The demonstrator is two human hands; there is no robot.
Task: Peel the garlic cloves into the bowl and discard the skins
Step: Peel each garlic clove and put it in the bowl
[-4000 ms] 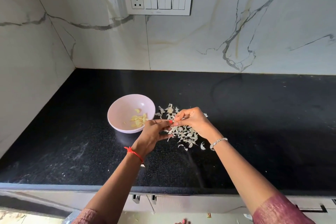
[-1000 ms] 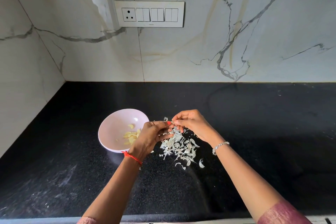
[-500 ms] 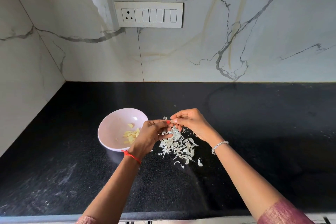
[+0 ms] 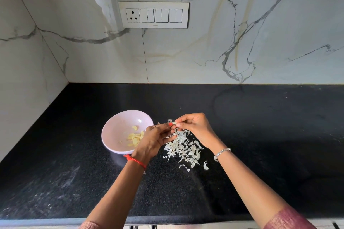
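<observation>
At frame centre I see the left hand [image 4: 154, 139] and right hand [image 4: 195, 128] pinching one garlic clove [image 4: 174, 123] between curled fingers [image 4: 183, 120], above the skins [image 4: 184, 148] on the counter [image 4: 260, 135]. Its long axis runs roughly left-right, but I cannot tell which way it points. Peeled cloves [image 4: 135, 137] lie in the bowl [image 4: 115, 130], just left.

No legible text, label or number anywhere.

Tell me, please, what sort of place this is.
Most likely a home kitchen: a black speckled stone countertop, a white veined marble-look wall with a white switch-and-socket panel, and a pale pink round bowl.
</observation>
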